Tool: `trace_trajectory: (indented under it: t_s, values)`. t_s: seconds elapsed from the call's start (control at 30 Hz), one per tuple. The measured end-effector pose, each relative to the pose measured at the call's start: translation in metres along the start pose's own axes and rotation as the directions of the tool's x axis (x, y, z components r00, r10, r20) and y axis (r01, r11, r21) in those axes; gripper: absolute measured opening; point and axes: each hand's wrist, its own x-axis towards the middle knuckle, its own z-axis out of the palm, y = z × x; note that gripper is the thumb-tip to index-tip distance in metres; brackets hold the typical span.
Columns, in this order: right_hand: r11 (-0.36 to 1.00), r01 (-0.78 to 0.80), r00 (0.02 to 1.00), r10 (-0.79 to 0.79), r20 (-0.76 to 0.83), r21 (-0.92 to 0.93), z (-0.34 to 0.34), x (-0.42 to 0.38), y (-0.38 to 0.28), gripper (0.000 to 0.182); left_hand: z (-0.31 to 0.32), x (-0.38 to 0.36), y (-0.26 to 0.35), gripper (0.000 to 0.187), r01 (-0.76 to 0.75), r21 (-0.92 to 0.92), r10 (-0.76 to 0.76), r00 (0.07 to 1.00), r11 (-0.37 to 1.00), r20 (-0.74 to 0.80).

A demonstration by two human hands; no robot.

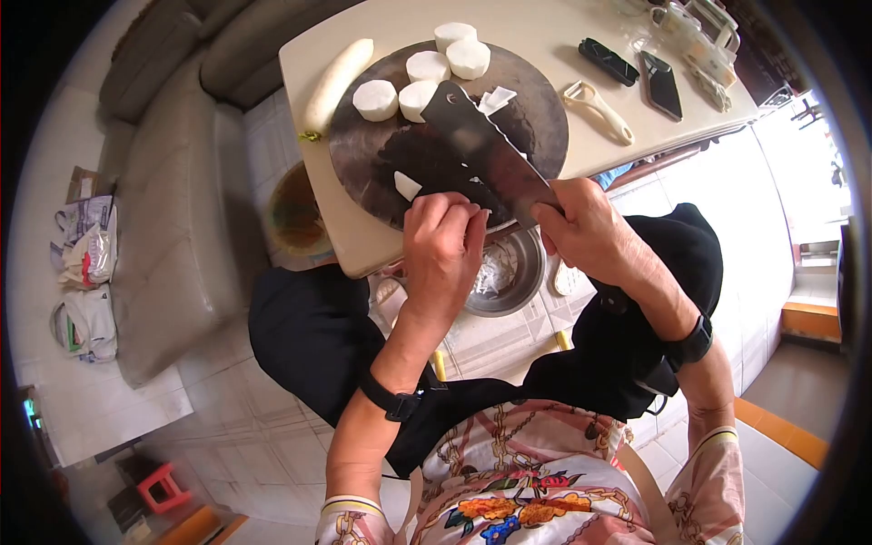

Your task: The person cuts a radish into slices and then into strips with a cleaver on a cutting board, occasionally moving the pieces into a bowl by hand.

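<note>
My right hand [586,218] is closed around the handle end of a cleaver [486,145], its broad dark blade slanting up and left over the round dark cutting board [536,100]. My left hand [445,245] is at the board's near edge with its fingers curled together; whatever they pinch is hidden. Close to those knuckles lies a white radish slice [407,186]. Beyond the blade stand several thick white radish rounds [375,100], and thin white slices [497,100] lie beside its far end. A whole white radish [338,88] rests left of the board.
Below the table edge, a metal basin [529,272] on the floor holds white scraps. A peeler [599,111], a black phone [660,84] and a dark case [609,61] lie on the table's [313,209] right side. To the left are a basket [295,213] and a grey sofa [173,218].
</note>
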Motion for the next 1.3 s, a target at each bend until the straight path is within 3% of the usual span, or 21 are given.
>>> trace_trajectory:
  t_s: [0.1, 0.2, 0.37, 0.43, 0.57, 0.63, 0.73, 1.0, 1.1, 1.3]
  values:
    - [0.999, 0.040, 0.999, -0.040, -0.015, 0.008, -0.004, 0.008, 0.002, 0.025, 0.003, 0.004, 0.001, 0.012, 0.068, -0.025, -0.068, 0.998, 0.997, -0.006]
    - [0.998, 0.063, 0.997, -0.062, -0.045, 0.030, -0.010, 0.011, -0.001, 0.024, -0.001, 0.009, -0.002, 0.014, 0.255, -0.217, -0.265, 0.964, 0.942, -0.017]
    - [0.988, 0.014, 0.998, -0.023, 0.057, 0.151, -0.015, 0.000, -0.002, 0.022, -0.034, 0.013, -0.009, 0.023, 0.117, -0.119, -0.091, 0.974, 0.986, 0.208]
    - [0.986, 0.088, 0.990, -0.103, 0.099, 0.144, -0.013, -0.003, 0.000, 0.022, -0.035, 0.010, -0.015, 0.024, 0.017, -0.071, 0.003, 0.963, 0.997, 0.271]
    - [0.960, 0.272, 0.959, -0.276, 0.056, 0.072, -0.004, -0.007, 0.005, 0.015, -0.025, 0.002, -0.018, 0.018, -0.004, -0.031, 0.010, 0.981, 1.000, 0.195]
    - [0.955, 0.279, 0.955, -0.287, 0.075, 0.098, -0.002, -0.009, 0.003, 0.011, -0.024, 0.003, -0.015, 0.018, -0.007, -0.020, 0.011, 0.983, 1.000, 0.184]
    - [0.960, 0.279, 0.954, -0.277, 0.114, -0.004, 0.001, -0.012, 0.001, 0.008, -0.023, 0.002, -0.012, 0.018, -0.024, 0.000, 0.024, 0.985, 1.000, 0.171]
    - [0.860, 0.469, 0.883, -0.454, 0.122, -0.201, 0.000, -0.019, 0.007, 0.011, -0.025, 0.002, -0.010, 0.019, -0.120, 0.049, 0.109, 0.978, 0.992, 0.180]
    - [0.880, 0.391, 0.917, -0.345, 0.203, -0.271, -0.003, -0.025, 0.002, 0.022, -0.023, -0.001, -0.013, 0.021, -0.139, 0.063, 0.127, 0.978, 0.988, 0.163]
    - [0.876, 0.364, 0.913, -0.269, 0.305, -0.316, -0.013, -0.035, -0.007, 0.023, -0.026, 0.000, -0.012, 0.023, -0.122, 0.053, 0.110, 0.974, 0.991, 0.198]
